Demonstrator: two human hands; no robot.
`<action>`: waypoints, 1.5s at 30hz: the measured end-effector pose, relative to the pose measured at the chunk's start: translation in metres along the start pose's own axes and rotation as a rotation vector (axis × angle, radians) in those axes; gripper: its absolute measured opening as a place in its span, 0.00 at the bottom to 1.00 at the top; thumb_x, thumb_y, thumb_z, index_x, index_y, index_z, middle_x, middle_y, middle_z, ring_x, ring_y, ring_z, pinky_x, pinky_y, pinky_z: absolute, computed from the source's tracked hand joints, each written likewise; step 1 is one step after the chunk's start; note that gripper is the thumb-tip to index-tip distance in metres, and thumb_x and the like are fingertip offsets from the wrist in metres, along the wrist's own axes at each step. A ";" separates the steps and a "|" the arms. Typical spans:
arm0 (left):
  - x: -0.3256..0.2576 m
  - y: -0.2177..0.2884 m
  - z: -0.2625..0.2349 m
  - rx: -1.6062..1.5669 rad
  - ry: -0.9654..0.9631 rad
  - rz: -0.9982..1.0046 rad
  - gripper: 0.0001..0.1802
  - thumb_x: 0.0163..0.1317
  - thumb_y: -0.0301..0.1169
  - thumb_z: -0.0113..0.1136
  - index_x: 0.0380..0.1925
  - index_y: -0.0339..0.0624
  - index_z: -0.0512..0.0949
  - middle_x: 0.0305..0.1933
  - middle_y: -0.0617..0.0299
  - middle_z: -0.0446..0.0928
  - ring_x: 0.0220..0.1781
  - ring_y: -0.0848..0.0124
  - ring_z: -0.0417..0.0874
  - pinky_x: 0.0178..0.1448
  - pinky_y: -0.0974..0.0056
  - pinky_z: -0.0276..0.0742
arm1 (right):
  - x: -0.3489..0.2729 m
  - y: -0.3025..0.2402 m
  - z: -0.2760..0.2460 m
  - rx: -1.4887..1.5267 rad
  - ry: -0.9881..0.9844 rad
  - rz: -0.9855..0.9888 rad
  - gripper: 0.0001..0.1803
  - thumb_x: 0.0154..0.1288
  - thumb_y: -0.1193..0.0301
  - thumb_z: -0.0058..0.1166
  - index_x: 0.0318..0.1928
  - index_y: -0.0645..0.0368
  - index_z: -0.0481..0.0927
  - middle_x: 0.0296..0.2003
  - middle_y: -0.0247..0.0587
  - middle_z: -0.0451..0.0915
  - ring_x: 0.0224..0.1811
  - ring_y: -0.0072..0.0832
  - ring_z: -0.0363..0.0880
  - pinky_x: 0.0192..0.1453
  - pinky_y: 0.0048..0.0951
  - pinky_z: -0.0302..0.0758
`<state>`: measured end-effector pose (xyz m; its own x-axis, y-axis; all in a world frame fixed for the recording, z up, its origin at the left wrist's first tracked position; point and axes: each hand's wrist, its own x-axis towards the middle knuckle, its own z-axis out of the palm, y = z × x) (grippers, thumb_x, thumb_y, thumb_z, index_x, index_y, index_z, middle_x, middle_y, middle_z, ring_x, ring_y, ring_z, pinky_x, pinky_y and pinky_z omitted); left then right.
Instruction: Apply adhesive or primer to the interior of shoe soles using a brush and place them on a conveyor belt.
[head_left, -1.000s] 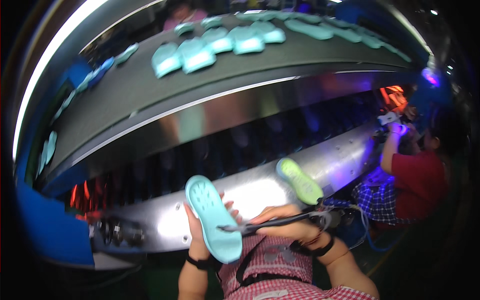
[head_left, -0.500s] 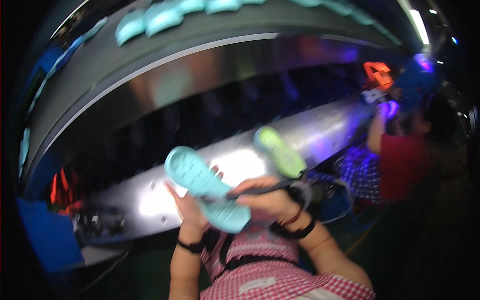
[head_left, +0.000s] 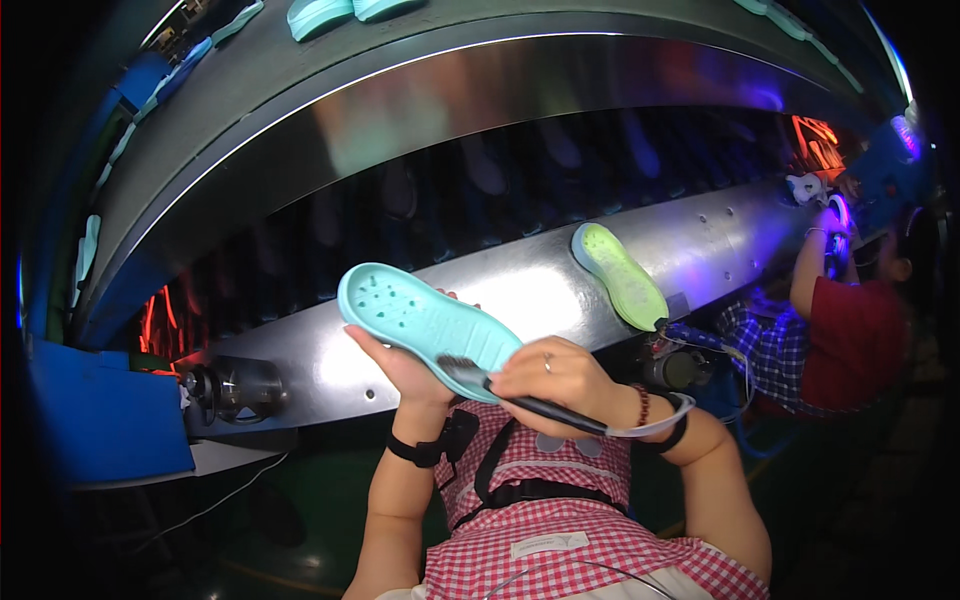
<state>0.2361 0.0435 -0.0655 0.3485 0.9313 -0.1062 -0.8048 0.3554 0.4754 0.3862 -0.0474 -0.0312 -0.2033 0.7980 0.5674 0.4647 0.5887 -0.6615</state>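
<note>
My left hand (head_left: 412, 374) is closed round the near side of a turquoise shoe sole (head_left: 400, 305), whose hollow inner face is turned up. Small pegs stand in its heel end at the upper left. In my right hand (head_left: 575, 382) is a black-handled brush (head_left: 555, 411), with a clear tube running from its handle back past the wrist. Its dark bristles lie against the inside of the sole, by the near edge of the front half. Beyond my right hand, a yellow-green-faced sole (head_left: 622, 278) with a pale blue rim lies on the metal ledge.
The metal ledge (head_left: 310, 357) runs along a dark slot of hanging sole shapes. Behind it a grey conveyor (head_left: 480, 22) carries turquoise soles. A metal pot (head_left: 248, 388) and blue box (head_left: 110, 412) stand left. A co-worker in red (head_left: 850, 330) sits at the right, near orange-glowing heaters (head_left: 818, 142).
The view has shifted, and fewer conveyor soles show at the top. The sole in my left hand is turned flatter, and the brush has moved from across its middle to its near edge.
</note>
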 end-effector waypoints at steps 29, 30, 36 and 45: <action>0.003 0.025 0.017 0.063 -0.221 0.210 0.49 0.47 0.75 0.25 0.54 0.48 0.65 0.47 0.53 0.72 0.46 0.58 0.75 0.57 0.39 0.63 | -0.002 0.013 -0.033 0.445 -0.155 0.265 0.12 0.47 0.78 0.61 0.36 0.60 0.81 0.34 0.41 0.80 0.43 0.28 0.76 0.50 0.27 0.71; 0.001 0.026 0.019 0.063 -0.221 0.210 0.49 0.47 0.75 0.25 0.54 0.48 0.65 0.47 0.53 0.72 0.46 0.58 0.75 0.57 0.39 0.63 | -0.002 0.006 -0.035 0.506 -0.210 0.275 0.12 0.47 0.78 0.61 0.36 0.60 0.81 0.35 0.41 0.80 0.45 0.29 0.75 0.51 0.29 0.71; -0.009 0.035 0.043 -0.026 -0.243 0.135 0.48 0.49 0.73 0.28 0.56 0.46 0.63 0.52 0.52 0.70 0.50 0.56 0.73 0.58 0.39 0.62 | -0.007 0.028 -0.019 1.156 0.071 0.542 0.10 0.54 0.81 0.54 0.39 0.66 0.76 0.41 0.48 0.78 0.45 0.30 0.76 0.52 0.29 0.71; -0.042 -0.003 0.040 -0.196 -0.159 0.046 0.37 0.63 0.56 0.25 0.62 0.38 0.53 0.58 0.48 0.63 0.57 0.52 0.69 0.63 0.48 0.61 | -0.012 -0.002 0.015 1.114 0.284 0.624 0.09 0.59 0.79 0.49 0.40 0.69 0.74 0.39 0.47 0.77 0.43 0.29 0.77 0.50 0.26 0.73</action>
<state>0.2431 0.0002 -0.0275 0.3679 0.9281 0.0575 -0.8940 0.3360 0.2964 0.3749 -0.0558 -0.0440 0.0373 0.9992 0.0124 -0.5725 0.0316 -0.8193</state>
